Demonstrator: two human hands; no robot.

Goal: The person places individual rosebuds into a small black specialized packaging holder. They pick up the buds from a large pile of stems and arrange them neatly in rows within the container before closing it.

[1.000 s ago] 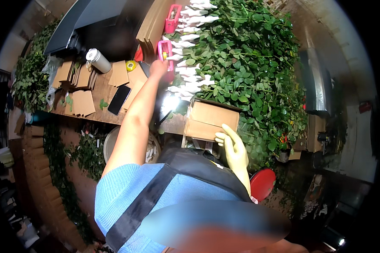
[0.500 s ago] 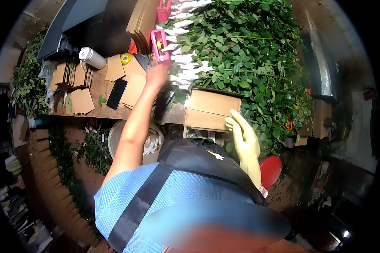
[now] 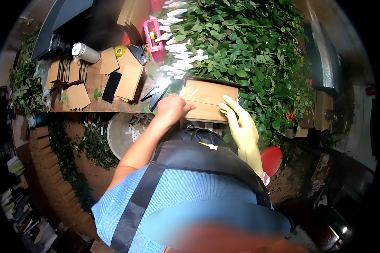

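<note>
My bare left hand (image 3: 172, 111) is at the left edge of an open cardboard box (image 3: 207, 110), its fingers curled and one pointing over the cardboard. Whatever they may pinch is too small to make out. My right hand (image 3: 240, 125), in a pale yellow rubber glove, has its fingers stretched out along the box's right edge. Black-handled scissors (image 3: 156, 96) lie just beyond my left hand. A pink tape dispenser (image 3: 153, 40) stands farther off on the wooden table (image 3: 99, 76), beside several rose heads in white sleeves (image 3: 181, 55).
Leafy rose stems (image 3: 245, 50) cover the right of the table. On the left are a phone (image 3: 111, 87), cardboard pieces (image 3: 130, 84), a tape roll (image 3: 119, 51) and a white bottle (image 3: 85, 53). A bucket (image 3: 114, 137) of white scraps stands below the edge; a red stool (image 3: 271, 161) is at right.
My left hand has come back from the tape dispenser to the box's left edge. My right hand stays at the box's right side. The view has shifted slightly.
</note>
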